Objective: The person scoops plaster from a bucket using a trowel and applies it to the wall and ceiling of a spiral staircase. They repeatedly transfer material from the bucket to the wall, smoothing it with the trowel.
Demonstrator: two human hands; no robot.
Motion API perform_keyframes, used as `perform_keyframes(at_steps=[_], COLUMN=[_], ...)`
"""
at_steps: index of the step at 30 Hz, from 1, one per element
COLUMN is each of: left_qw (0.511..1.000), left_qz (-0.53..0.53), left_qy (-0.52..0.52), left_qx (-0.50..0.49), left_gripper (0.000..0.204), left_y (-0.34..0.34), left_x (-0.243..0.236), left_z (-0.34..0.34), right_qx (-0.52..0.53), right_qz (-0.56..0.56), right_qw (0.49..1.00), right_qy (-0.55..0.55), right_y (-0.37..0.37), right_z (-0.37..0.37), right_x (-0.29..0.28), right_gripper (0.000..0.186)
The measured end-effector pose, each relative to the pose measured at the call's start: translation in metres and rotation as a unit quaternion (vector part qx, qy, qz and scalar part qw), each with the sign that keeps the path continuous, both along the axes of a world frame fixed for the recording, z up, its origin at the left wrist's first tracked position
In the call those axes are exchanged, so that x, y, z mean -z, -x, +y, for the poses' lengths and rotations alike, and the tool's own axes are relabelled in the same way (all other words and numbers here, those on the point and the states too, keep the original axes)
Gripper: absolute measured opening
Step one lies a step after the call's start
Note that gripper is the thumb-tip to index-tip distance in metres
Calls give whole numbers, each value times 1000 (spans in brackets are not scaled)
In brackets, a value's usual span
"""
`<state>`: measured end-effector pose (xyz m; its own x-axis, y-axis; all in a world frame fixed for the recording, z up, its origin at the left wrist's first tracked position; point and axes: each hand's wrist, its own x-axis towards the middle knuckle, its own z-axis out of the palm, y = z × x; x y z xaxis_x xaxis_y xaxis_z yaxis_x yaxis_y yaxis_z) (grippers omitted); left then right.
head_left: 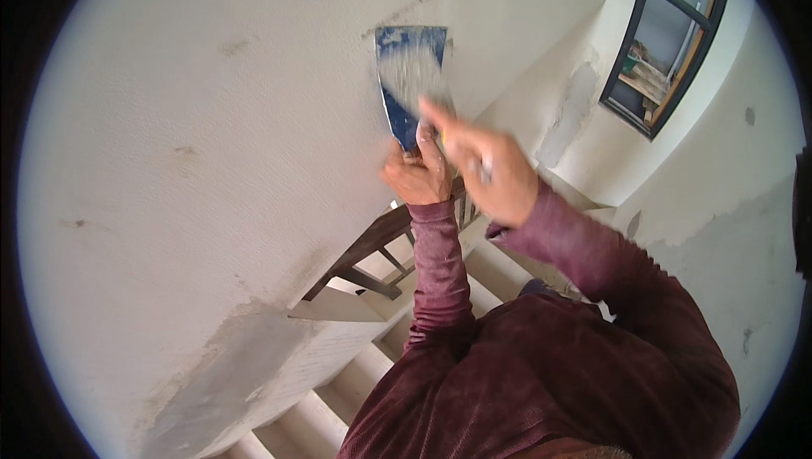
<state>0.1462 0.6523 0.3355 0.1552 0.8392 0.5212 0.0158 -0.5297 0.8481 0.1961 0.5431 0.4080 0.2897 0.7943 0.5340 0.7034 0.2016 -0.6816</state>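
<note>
A broad white plastered wall (194,163) fills most of the view, running from the upper edge down to the lower left, where a grey patch of rougher plaster (228,366) spreads near its bottom edge. A few small dark marks dot its surface. To the right, a second pale wall (727,230) carries grey filler patches, and in its upper corner sits a dark-framed window (668,36). Below the big wall's lower edge, pale concrete stairs (338,391) descend, with a dark stair railing (372,247) beside them.

The person's maroon long-sleeved top (541,374) takes up the lower right, both sleeves reaching up toward the wall.

A wide blue putty knife (410,78), its blade smeared with pale grey filler, lies flat against the white wall near the wall's upper middle, just under a thin scraped line in the plaster.

The left hand (417,175) is clenched round the knife's handle at the bottom of the blade. The right hand (486,163), just beside and touching the left, has its fingers stretched out and pressed onto the lower blade; it is motion-blurred.
</note>
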Motion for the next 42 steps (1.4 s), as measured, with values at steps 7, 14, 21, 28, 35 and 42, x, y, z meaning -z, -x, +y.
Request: perform_keyframes(at_steps=[7, 14, 21, 28, 35, 42], left_qw=[988, 987, 981, 987, 989, 993], left_qz=[-143, -145, -187, -153, -136, -116], left_qy=[-15, 54, 4, 6, 5, 20], left_qx=[50, 47, 50, 48, 49, 25], left_gripper=[25, 26, 28, 28, 28, 29], left_y=[-8, -7, -11, -5, -3, -1], left_x=[9, 9, 14, 13, 8, 6], left_z=[5, 6, 10, 9, 7, 2], right_qx=[-6, 4, 39, 50, 29, 7], right_qz=[-10, -20, 62, 45, -10, 0], right_qw=[999, 996, 997, 998, 997, 999], right_qy=[-50, -85, -21, -12, -73, -37], right_y=[-7, -9, -43, -28, -26, -29], right_z=[-1, 4, 4, -1, -2, -5], right_x=[15, 10, 6, 30, 36, 26], right_gripper=[43, 48, 42, 49, 41, 42])
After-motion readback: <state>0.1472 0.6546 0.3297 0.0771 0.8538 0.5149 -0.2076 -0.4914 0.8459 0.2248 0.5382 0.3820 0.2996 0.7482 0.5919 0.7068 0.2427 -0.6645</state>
